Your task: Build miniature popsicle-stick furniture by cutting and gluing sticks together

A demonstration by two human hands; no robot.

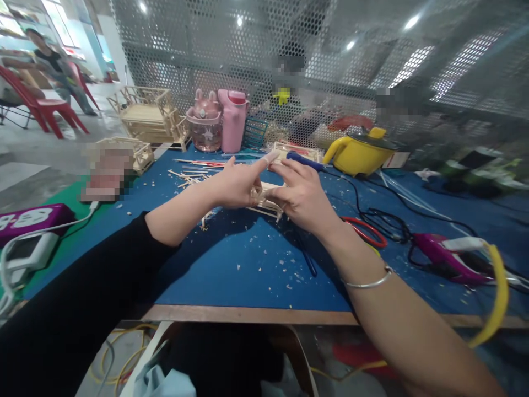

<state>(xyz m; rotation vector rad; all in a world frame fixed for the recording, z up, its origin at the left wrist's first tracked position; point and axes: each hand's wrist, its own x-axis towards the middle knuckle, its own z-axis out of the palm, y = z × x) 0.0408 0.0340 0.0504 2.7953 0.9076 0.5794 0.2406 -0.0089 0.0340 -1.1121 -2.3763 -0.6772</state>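
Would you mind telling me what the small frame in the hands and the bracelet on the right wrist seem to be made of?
The small frame, held between left hand and right hand, looks like pale, unfinished wood sticks, with matching shavings around it. The bracelet looks like thin polished metal, silvery and shiny.

Free blue mat near edge; cables, bottles, pot block beyond.

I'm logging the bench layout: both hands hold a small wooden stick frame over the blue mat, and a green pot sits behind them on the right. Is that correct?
Not quite: the pot is yellow, not green. The head view shows it behind the hands on the right. The rest stands: the left hand and the right hand hold the small wooden stick frame over the blue mat.
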